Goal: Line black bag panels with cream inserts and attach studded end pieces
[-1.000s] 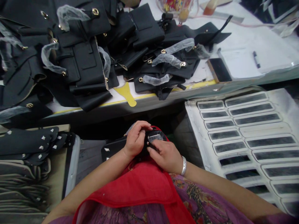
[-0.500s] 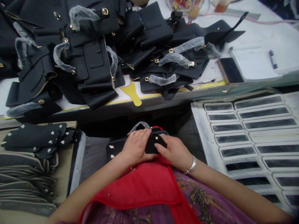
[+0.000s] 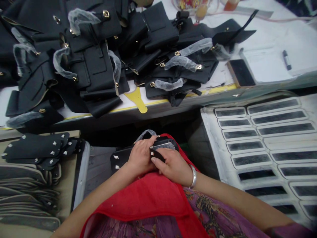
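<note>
A black bag (image 3: 123, 155) rests in my lap against the red apron (image 3: 143, 198), with white bits on its left part and a plastic-wrapped handle (image 3: 146, 133) at its far side. My left hand (image 3: 141, 156) presses over its middle, fingers together and gripping it; the fingertips are partly hidden. Pinched between thumb and fingers of my right hand (image 3: 174, 165) is a black tab (image 3: 158, 154) with a small metal stud. Just beyond that hand, a pale shiny strip shows on the bag. The tab's left end meets my left hand.
Black bags (image 3: 99, 62) with wrapped handles crowd the table ahead, with a yellow piece (image 3: 136, 99) at its edge. A phone (image 3: 240, 73), papers and a marker (image 3: 286, 60) lie right. Stacked black panels (image 3: 34, 145) are left; a board of dark strips (image 3: 213, 132) stands right.
My right hand has moved left towards my left hand, bringing the studded tab with it. The shiny strip on the bag is now uncovered. The view has shifted slightly.
</note>
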`<move>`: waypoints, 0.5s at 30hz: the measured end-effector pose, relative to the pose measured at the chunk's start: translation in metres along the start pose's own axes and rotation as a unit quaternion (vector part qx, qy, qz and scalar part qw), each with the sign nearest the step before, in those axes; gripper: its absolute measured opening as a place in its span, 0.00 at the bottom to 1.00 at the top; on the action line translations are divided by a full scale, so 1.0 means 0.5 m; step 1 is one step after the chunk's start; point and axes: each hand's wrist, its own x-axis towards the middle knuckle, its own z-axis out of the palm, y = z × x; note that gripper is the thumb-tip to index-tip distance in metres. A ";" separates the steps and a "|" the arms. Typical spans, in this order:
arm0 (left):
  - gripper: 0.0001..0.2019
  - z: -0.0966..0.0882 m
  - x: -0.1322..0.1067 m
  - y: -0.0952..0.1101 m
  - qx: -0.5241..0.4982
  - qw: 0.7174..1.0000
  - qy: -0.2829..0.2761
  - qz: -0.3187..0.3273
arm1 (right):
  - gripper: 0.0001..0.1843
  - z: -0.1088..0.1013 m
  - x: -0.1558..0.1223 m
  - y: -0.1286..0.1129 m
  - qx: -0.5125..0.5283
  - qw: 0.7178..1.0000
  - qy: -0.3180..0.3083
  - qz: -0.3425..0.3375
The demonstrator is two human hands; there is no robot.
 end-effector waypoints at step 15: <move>0.38 -0.029 -0.015 0.008 0.026 0.999 -0.037 -0.027 | 0.18 -0.083 -0.036 0.061 -0.168 0.968 -0.021 0.183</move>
